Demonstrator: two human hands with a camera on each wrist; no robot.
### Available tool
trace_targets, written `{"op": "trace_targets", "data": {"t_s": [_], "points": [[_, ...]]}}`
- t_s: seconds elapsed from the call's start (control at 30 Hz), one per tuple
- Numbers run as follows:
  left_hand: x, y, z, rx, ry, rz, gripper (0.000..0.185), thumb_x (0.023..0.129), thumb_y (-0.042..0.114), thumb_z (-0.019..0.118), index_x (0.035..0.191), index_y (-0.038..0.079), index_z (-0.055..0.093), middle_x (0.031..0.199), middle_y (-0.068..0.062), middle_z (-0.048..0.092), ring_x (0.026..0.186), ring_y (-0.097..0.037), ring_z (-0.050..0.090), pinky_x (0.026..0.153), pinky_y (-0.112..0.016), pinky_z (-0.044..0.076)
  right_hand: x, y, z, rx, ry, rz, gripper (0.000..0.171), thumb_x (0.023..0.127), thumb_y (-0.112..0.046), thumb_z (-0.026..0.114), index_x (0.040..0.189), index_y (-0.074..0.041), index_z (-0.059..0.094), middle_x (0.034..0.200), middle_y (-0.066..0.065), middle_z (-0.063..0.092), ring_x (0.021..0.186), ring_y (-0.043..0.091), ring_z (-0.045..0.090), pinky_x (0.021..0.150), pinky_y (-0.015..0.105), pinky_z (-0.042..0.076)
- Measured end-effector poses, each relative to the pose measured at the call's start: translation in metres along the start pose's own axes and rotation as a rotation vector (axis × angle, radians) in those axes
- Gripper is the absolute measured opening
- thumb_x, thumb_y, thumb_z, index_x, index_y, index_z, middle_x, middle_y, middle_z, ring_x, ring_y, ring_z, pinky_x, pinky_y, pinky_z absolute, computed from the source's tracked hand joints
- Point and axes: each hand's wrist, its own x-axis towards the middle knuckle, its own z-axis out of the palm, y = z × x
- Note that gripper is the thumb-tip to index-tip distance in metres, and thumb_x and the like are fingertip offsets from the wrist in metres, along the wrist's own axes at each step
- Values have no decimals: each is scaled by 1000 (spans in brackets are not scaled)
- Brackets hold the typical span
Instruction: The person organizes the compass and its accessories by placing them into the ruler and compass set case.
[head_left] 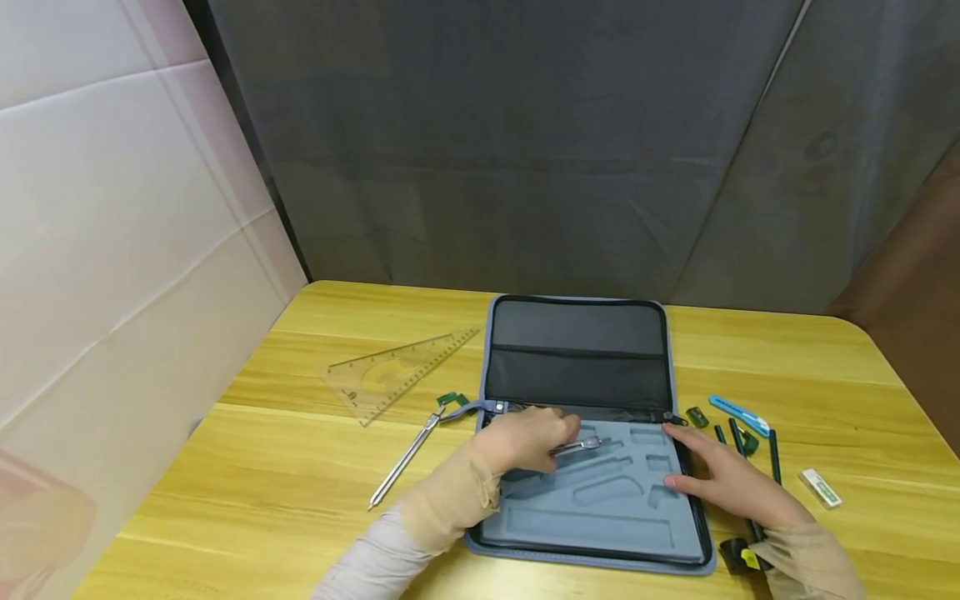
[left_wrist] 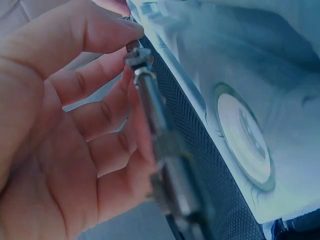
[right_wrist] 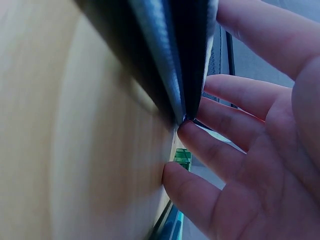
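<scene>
Bare tabletop (head_left: 247, 492) left of case (head_left: 585, 500), seemingly.

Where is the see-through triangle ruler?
In the head view the triangle ruler lies flat on the wooden table, left of the open grey case, just beyond the silver pencil.

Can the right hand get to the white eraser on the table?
Probably yes. The right hand rests on the case's right edge, and the eraser lies on the open table further right. Only thin green pencils lie between them, flat enough to reach over.
</scene>
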Motion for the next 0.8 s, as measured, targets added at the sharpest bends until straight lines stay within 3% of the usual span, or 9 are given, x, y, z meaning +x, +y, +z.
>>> {"op": "trace_targets", "data": {"t_s": [0.8], "points": [[13, 5, 8, 29, 7, 34, 27, 76, 10, 71, 96, 14, 54, 88, 1, 55, 68, -10, 50, 55, -21, 40, 0, 0, 0, 1, 1, 5, 72, 83, -41, 61, 135, 3, 37, 136, 31, 34, 122, 51, 30, 89, 60, 34]]}}
